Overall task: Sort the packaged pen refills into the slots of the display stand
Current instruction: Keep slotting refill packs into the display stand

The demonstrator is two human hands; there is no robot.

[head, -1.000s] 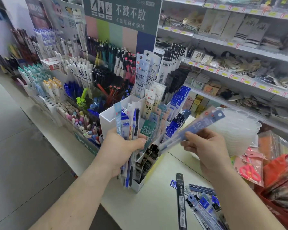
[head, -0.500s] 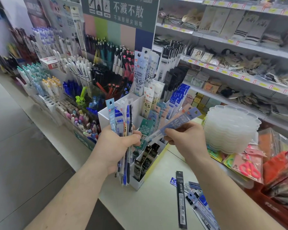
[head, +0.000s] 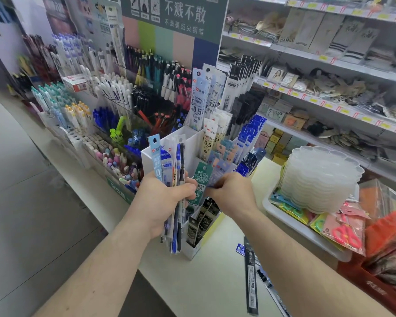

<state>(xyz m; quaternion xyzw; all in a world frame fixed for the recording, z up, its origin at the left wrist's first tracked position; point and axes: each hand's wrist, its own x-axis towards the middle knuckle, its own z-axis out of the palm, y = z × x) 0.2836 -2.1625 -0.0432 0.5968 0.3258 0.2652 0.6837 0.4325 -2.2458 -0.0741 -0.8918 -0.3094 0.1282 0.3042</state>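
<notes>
Shop shelving [head: 329, 65] runs along the right, stocked with small packaged goods; racks of pens [head: 114, 92] fill the left under a dark green sign [head: 176, 12]; between them, on the pale worktop [head: 210, 282], stands the white display stand [head: 192, 143], its slots already crowded with upright refill packets. My left hand [head: 162, 202] grips a fanned bunch of packaged pen refills [head: 169, 170] in front of the stand, fingers and thumb curled round them, the packets sticking out above and below my fist; my right hand [head: 232, 193] is just beside it, fingers curled and pinching a bluish refill packet [head: 217, 177] whose upper end reaches among the packets in the stand's front slots; motion blur hides exactly which slot it meets. More refill packets, one long black packet [head: 252, 277] among them, lie flat on the worktop near my right forearm; a stack of clear plastic trays [head: 318, 177] sits in a white bin [head: 306, 232] to the right, above packaged scissors [head: 345, 234].
</notes>
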